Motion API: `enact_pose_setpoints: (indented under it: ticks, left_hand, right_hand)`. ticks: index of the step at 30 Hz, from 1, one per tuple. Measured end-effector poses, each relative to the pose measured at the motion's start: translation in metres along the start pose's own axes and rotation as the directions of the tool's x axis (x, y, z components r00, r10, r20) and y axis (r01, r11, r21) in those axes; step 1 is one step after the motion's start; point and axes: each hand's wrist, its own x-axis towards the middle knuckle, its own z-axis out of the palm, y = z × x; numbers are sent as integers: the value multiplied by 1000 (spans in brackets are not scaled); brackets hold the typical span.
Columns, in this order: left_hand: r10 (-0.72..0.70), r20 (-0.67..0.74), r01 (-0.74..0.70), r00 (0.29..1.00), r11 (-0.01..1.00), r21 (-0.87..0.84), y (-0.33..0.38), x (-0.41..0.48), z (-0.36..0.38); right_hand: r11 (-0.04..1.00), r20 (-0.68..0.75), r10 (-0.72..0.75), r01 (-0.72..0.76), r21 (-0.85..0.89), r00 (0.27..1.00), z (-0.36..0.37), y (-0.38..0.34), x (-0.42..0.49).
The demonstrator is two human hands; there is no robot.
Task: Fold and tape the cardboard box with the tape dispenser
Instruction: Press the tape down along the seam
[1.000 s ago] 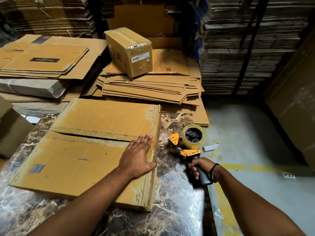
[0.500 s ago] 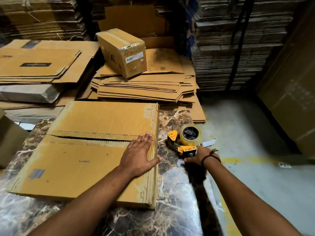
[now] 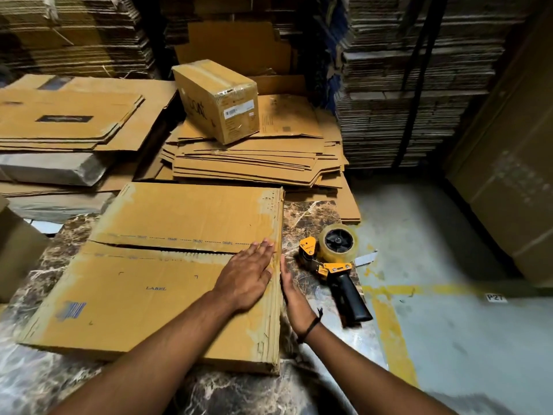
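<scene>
1. The head camera is looking forward and down from above, close over the table (image 3: 311, 217).
2. It is facing stacked cardboard (image 3: 404, 85) beyond; both forearms are entering from the bottom edge.
</scene>
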Motion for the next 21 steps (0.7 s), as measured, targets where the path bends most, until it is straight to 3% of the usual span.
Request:
enact_pose_setpoints:
  ticks: [2,5,7,9,12,15,18,20,21]
  left_hand:
    - [3,-2,-3,1000,1000,5,1,0,0]
    - [12,-23,-12,1000,1000,28,1,-1,-1]
    - [15,-33,-13,999,999,48,1,-1,-1]
    - [16,-29,-15,999,999,52,1,-2,-1]
    - [25,-19,-25,1000,999,33,0,-2,-1]
    - [32,17,-30,999,997,-70,-3,0,-2]
    - [42,36,-32,998,967,-252,-10,4,-10]
    - [12,-21,-19,1000,928,-372,-20,4,-17]
    - [24,-56,-42,998,934,-354,-28,2,-19]
  right_hand:
    - [999,17,23,-22,-41,1000,-10,1,1]
    - [996,-50,73,-71,48,996,-14,-21,13]
    - [998,-34,44,-46,-52,998,-4,-32,12]
    - [998,-16,25,-26,-63,1000,5,-22,4]
    - [990,2,133,-132,-40,991,4,11,-12]
    - [989,-111,92,-104,-103,990,-1,-2,-12]
    - [922,-130,-115,57,-382,985,2,-37,12]
    - [827,-89,-147,73,-558,985,11,-47,25]
    - [772,-96,-138,46,-634,986,14,-45,28]
